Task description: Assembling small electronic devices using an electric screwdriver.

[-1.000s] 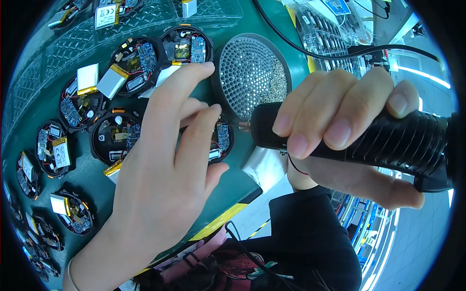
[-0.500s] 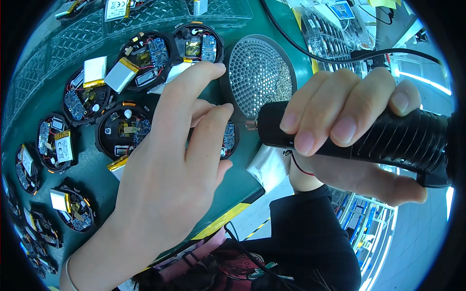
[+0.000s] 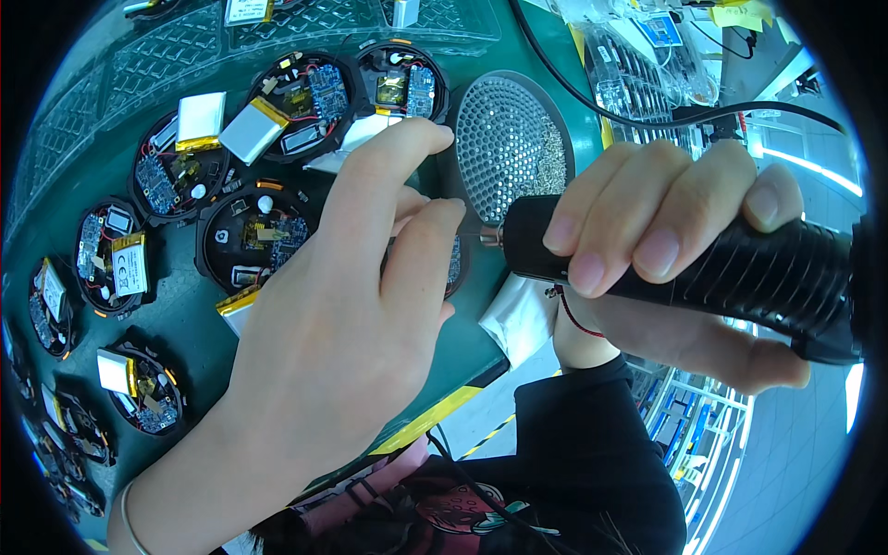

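Observation:
My right hand (image 3: 666, 213) is wrapped round a black electric screwdriver (image 3: 740, 264), held level with its metal nose pointing left. The thin bit runs in under the fingers of my left hand (image 3: 342, 287). That hand is bent over a round black housing (image 3: 455, 264) with a blue circuit board, and appears to grip it. Most of this housing, and the bit's tip, are hidden behind the fingers. Just beyond the screwdriver's nose stands a grey perforated screw tray (image 3: 495, 139), with many small screws heaped at its right side.
Several open round housings (image 3: 254, 236) with boards and silver battery packs (image 3: 201, 120) cover the green table (image 3: 208, 356) on the left. A clear plastic tray (image 3: 166, 79) lies at the back. A black cable (image 3: 629, 116) arcs over the far right. A white bag (image 3: 518, 319) rests at the table's edge.
The table and its parts sit slightly further right in the picture. My left hand has shifted right along with them, while the screwdriver stays at the same housing.

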Demonstrator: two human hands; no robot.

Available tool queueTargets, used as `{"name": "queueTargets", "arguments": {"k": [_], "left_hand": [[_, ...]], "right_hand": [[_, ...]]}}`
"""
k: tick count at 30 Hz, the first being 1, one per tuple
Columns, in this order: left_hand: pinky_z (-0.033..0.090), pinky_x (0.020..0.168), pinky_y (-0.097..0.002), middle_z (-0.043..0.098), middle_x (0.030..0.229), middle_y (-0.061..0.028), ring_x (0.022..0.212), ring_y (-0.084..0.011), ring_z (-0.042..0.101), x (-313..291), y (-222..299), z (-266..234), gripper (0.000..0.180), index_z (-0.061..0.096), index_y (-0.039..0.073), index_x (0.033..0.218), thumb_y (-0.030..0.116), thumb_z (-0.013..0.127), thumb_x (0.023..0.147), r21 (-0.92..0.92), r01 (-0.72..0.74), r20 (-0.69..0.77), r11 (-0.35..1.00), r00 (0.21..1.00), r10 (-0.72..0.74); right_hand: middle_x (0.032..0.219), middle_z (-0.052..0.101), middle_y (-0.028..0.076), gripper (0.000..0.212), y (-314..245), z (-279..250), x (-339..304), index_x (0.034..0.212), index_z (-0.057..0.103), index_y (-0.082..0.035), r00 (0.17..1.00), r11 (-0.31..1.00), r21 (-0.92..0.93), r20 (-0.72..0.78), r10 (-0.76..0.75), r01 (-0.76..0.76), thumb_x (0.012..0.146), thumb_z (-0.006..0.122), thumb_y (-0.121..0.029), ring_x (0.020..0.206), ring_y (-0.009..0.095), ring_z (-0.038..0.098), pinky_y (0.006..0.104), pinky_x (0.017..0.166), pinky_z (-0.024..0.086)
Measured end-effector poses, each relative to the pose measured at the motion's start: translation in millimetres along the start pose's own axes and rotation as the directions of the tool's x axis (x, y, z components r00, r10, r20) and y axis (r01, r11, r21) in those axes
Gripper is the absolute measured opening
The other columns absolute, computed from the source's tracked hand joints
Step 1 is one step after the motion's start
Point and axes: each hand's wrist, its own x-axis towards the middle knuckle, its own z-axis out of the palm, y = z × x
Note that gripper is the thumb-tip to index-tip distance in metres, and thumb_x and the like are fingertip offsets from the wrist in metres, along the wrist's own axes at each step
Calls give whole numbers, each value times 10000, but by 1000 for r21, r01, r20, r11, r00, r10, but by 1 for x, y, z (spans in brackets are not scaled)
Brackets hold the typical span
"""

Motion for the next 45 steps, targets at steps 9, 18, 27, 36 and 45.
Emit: {"name": "queueTargets", "arguments": {"k": [9,18,27,36,45], "left_hand": [[492,799,-364,440,1292,-167,941,-265,597,1,0,1,541,568,-39,1061,-32,797,571,23,-25,-54,999,998,27],[508,795,-375,443,1275,-167,966,-275,608,0,0,2,561,550,-43,1071,-53,790,564,20,-25,-31,999,999,26],[505,795,-374,442,1272,-166,969,-272,605,1,2,1,555,550,-35,1060,-49,791,560,8,-1,-23,1000,1000,1],[493,816,-387,443,1254,-169,984,-296,594,-1,0,0,557,537,-31,1088,-46,780,587,17,-26,-6,1000,1000,26],[487,820,-391,443,1242,-172,1000,-299,588,-1,2,-5,558,534,-31,1102,-55,776,599,-38,5,35,999,999,-4]], "right_hand": [[897,588,159,800,13,3,5,1240,389,-4,983,959,218,-38,-178,182,829,546,-672,632,272,632,380,557,555],[841,571,129,862,19,17,-7,1225,390,-3,948,958,181,-268,-169,222,794,529,-737,590,252,605,375,549,549],[860,587,151,793,23,29,-3,1214,394,-10,914,938,190,-345,-213,290,827,540,-686,596,259,612,370,549,548],[897,610,167,790,30,2,1,1164,438,-11,962,895,358,-162,-221,266,814,530,-714,627,249,632,373,571,560],[783,548,54,773,18,10,-2,1091,534,-25,820,876,367,-570,-55,314,822,444,-744,553,154,551,314,518,469]]}}
